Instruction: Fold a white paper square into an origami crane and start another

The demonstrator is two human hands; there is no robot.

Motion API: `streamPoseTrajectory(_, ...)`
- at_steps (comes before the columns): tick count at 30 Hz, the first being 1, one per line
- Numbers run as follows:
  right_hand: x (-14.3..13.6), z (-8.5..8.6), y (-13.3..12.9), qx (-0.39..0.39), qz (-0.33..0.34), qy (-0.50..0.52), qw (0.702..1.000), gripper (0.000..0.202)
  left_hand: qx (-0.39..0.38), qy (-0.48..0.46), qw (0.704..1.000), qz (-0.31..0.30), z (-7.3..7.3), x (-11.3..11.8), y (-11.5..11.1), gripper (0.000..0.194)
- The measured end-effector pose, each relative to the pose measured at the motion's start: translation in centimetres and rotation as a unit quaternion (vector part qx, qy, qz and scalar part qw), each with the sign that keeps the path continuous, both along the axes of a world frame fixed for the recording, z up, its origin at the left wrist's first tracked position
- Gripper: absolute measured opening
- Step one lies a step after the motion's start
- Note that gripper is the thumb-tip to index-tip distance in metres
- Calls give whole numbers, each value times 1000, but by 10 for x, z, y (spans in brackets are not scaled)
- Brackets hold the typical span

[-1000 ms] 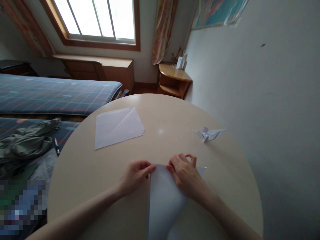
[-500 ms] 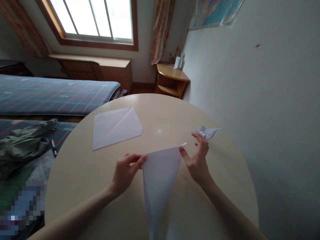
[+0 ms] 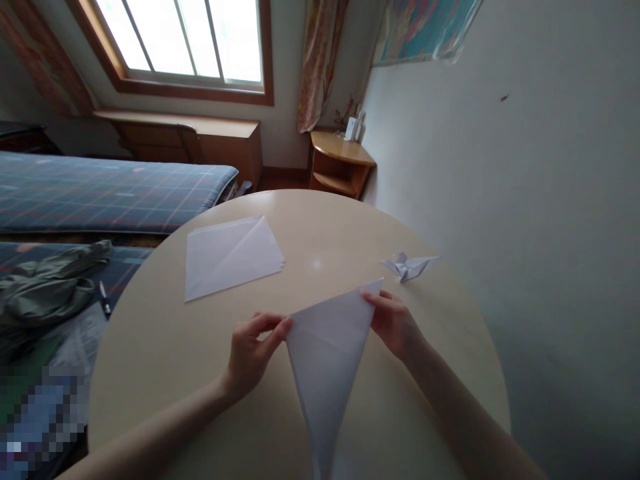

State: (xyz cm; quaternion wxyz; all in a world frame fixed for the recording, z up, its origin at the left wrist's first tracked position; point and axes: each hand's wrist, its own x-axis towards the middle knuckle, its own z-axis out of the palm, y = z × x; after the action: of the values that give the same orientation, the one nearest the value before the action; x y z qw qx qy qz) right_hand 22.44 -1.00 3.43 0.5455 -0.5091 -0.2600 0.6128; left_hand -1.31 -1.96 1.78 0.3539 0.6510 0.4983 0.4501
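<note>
A white sheet of paper [image 3: 330, 353], folded to a long triangle, hangs between my hands with its narrow tip toward me. My left hand [image 3: 254, 347] pinches its upper left corner between thumb and fingers. Near the upper right corner, my right hand [image 3: 395, 321] grips the paper's edge, fingers on top and the thumb hidden. A folded white paper figure [image 3: 409, 267] with pointed ends lies beyond my right hand. Several white sheets [image 3: 233, 257] lie stacked at the back left, the top one creased diagonally.
All the papers are on or over a round cream table [image 3: 310, 220]. Left of it are a plaid mattress [image 3: 110, 193], a dark green cloth [image 3: 55, 287] and a pen [image 3: 105, 300]. A wall [image 3: 550, 233] runs along the right; a corner shelf [image 3: 343, 147] stands behind.
My right hand, open and off the paper before, has closed on its right corner. That corner has been raised and spread to the right. My left hand keeps its pinch.
</note>
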Motion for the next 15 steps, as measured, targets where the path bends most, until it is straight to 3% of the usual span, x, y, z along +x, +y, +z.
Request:
streamPoseTrajectory(5,-1,5,-1,1,3,-30,1000,29,-34,-36,995,-90,7,-4,2,25)
streamPoseTrajectory(8,-4,7,-3,10,18,-42,999,30,-123,-70,977,-160,13,-4,11,31)
streamPoseTrajectory(11,-11,5,-7,6,46,-54,997,31,-220,-57,957,-182,16,-2,20,36)
streamPoseTrajectory(15,-23,2,-14,-4,107,-47,993,31,-352,-28,893,-280,15,-4,23,39)
